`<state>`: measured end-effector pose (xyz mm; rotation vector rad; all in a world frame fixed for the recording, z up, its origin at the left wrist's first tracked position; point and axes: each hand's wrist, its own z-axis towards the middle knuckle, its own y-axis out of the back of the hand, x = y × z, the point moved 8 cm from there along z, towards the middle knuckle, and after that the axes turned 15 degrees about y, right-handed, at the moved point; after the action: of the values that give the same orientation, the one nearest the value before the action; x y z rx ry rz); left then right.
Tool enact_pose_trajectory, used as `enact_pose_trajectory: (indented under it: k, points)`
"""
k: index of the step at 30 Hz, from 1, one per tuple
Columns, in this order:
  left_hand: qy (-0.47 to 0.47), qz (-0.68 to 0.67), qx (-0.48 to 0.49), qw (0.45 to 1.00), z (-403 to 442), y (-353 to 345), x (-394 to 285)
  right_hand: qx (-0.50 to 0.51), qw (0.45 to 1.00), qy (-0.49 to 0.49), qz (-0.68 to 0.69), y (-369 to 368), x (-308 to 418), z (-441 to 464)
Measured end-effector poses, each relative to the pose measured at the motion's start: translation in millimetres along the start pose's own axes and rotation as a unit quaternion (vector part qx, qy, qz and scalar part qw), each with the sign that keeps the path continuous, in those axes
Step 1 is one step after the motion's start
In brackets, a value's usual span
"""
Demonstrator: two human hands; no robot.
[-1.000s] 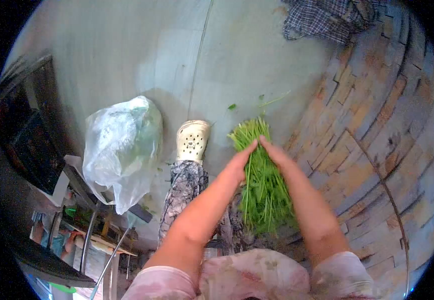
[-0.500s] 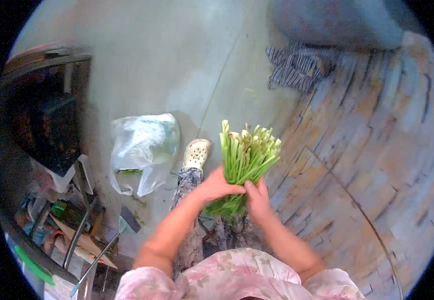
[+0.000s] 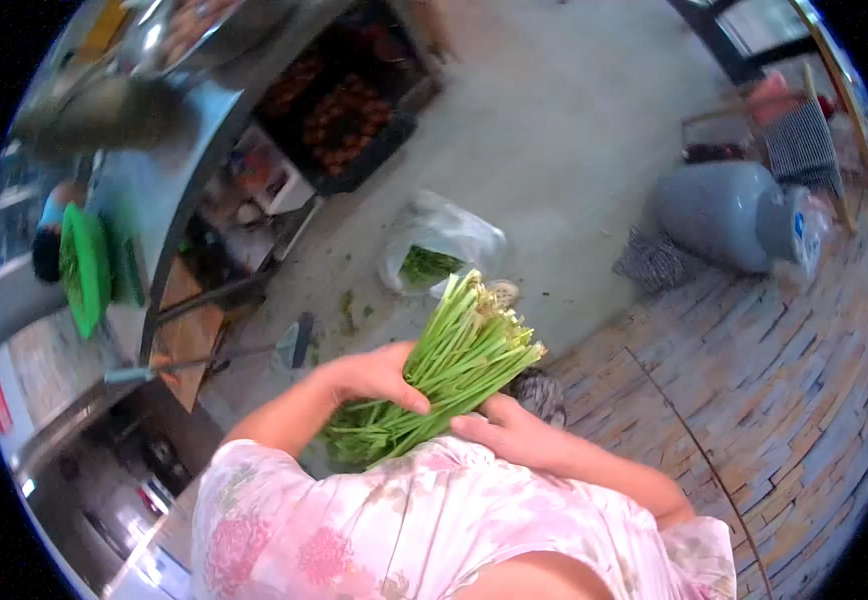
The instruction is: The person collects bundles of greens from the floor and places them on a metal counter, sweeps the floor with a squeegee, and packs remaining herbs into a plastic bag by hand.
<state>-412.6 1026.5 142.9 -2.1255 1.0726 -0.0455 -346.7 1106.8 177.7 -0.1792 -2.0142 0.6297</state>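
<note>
My left hand (image 3: 386, 376) is wrapped round a thick bunch of leafy green stalks (image 3: 469, 345), its thumb across the front. From the other side my right hand (image 3: 506, 430) grips the same bunch lower down, fingers partly hidden behind it. The pale cut ends point up and away from me, while the dark green leaves lie against my floral shirt at lower left. Beyond the cut ends, a clear plastic bag (image 3: 474, 240) stands on the floor with some greens (image 3: 427, 266) inside.
At left is a counter with a green basket (image 3: 86, 270); beneath it are shelves and a dark crate (image 3: 349, 125) of round brownish items. A broom-like tool (image 3: 297, 342) leans near scattered leaf bits. A grey gas cylinder (image 3: 714, 212) lies at right beside a striped cloth (image 3: 651, 262).
My view has swung left, bringing the counter and green basket into sight. The bunch has come closer to my body and tilted, leaves now towards the left. Both hands keep hold.
</note>
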Motion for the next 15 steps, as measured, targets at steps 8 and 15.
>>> enact_pose_trajectory:
  k: [8, 15]
  points:
    - [-0.171, -0.18, -0.068, 0.966, -73.5, -57.6, 72.5, 0.254, 0.908, 0.028, -0.332, -42.8, 44.9, -21.3]
    - [-0.279, -0.184, -0.154, 0.93, -102.6, -88.1, 123.7, 0.147, 0.843, 0.171, -0.489, -47.3, 132.9, 11.7]
